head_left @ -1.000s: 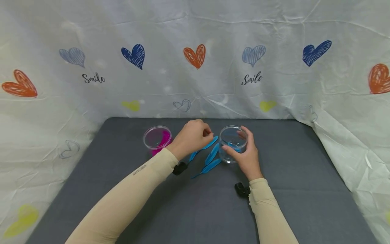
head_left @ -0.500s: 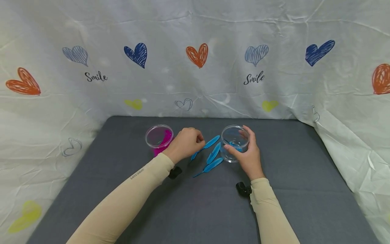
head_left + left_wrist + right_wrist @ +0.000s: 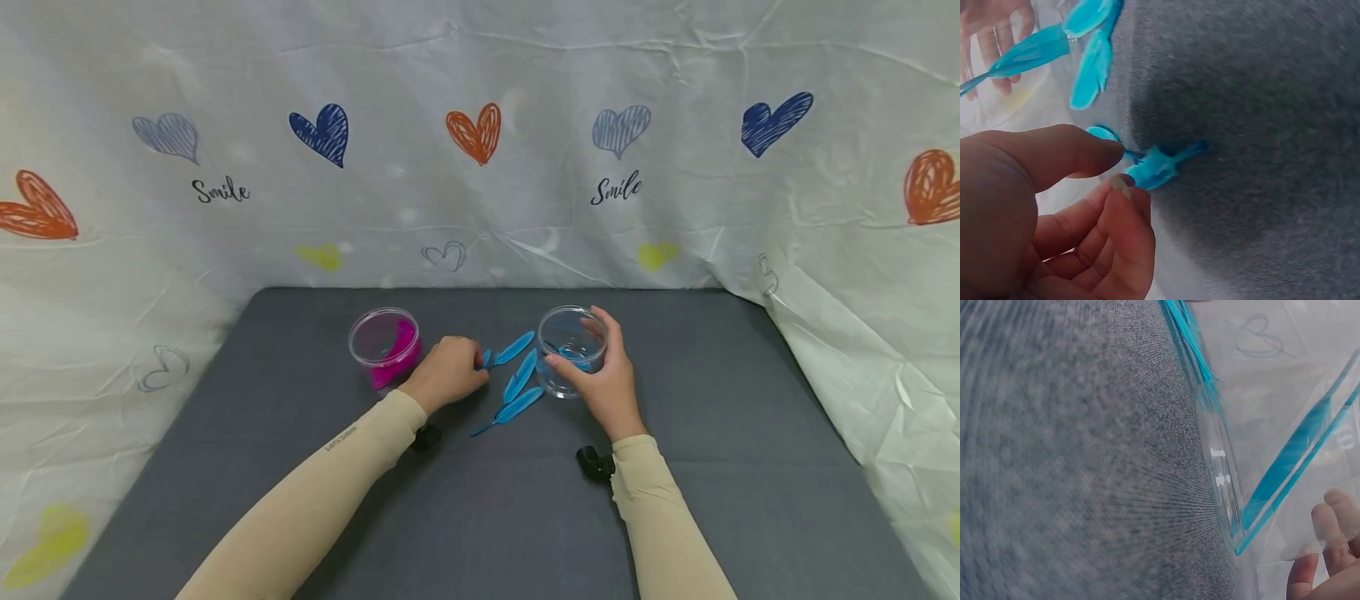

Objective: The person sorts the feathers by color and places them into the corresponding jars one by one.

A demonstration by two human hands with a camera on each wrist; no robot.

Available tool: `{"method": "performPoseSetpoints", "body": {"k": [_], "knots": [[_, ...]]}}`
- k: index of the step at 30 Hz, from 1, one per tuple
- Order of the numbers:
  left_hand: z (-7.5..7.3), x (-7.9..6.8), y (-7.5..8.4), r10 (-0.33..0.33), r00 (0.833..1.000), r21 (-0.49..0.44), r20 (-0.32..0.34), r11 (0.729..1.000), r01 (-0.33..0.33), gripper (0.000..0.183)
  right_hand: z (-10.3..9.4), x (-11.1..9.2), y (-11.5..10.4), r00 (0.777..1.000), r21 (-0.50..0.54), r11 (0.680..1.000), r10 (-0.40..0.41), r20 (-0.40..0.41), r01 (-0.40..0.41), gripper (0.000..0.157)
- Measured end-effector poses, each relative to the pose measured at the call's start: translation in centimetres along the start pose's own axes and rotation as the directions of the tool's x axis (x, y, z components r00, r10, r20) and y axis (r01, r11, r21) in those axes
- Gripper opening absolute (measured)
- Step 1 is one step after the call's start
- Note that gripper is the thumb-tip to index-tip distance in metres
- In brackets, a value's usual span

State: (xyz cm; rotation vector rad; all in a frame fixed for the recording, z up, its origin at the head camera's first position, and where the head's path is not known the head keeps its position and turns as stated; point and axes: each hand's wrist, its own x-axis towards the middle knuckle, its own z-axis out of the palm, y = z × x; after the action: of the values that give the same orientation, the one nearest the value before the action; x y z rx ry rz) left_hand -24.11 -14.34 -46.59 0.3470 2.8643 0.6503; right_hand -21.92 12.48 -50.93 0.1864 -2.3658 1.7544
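My left hand is low over the table, beside a blue feather. In the left wrist view its thumb and index fingertips are bent toward each other at the feather's edge, with a visible gap between them. My right hand grips a clear round plastic jar from the right, its thumb across the near wall. Blue feather pieces lean inside this jar. Several other blue feathers, among them one in front, lie between the left hand and the jar.
At the left, behind my left forearm, stands a second clear jar with magenta feathers in it. Dark grey cloth covers the table. A white sheet printed with hearts hangs at the back and sides.
My left hand has moved down and to the left, away from the jar and toward the leftmost blue feather. The right hand keeps its hold on the jar in the same place.
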Motion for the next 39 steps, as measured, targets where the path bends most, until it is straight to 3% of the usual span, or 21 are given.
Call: {"method": "performPoseSetpoints", "body": {"k": [6, 12, 23, 29, 35, 39], "knots": [[0.3, 0.2, -0.4, -0.039, 0.999, -0.013, 0.001, 0.999, 0.039, 0.036, 0.0, 0.0, -0.1, 1.000, -0.005, 1.000, 0.002, -0.007, -0.002, 0.096], [0.5, 0.3, -0.5, -0.066, 0.998, 0.005, -0.013, 0.998, 0.066, 0.031, 0.1, -0.1, -0.2, 1.000, -0.003, 1.000, -0.005, -0.010, 0.005, 0.095], [0.6, 0.0, -0.5, -0.099, 0.995, -0.028, -0.026, 0.995, 0.098, 0.040, 0.1, 0.0, -0.1, 1.000, -0.001, 1.000, -0.005, -0.014, 0.005, 0.097], [-0.3, -0.2, 0.0, -0.078, 0.996, -0.041, -0.050, 0.996, 0.076, 0.039, -0.1, 0.1, -0.2, 1.000, 0.007, 1.000, -0.010, -0.011, 0.010, 0.096], [-1.9, -0.6, 0.6, -0.022, 0.995, -0.032, -0.102, 0.999, 0.018, 0.020, -0.1, 0.1, -0.1, 1.000, 0.008, 1.000, 0.004, -0.009, -0.004, 0.096], [-3.5, -0.9, 1.1, 0.022, 0.991, -0.016, -0.132, 1.000, -0.024, 0.028, 0.0, 0.1, 0.1, 1.000, 0.003, 1.000, 0.011, -0.005, -0.011, 0.096]]}}
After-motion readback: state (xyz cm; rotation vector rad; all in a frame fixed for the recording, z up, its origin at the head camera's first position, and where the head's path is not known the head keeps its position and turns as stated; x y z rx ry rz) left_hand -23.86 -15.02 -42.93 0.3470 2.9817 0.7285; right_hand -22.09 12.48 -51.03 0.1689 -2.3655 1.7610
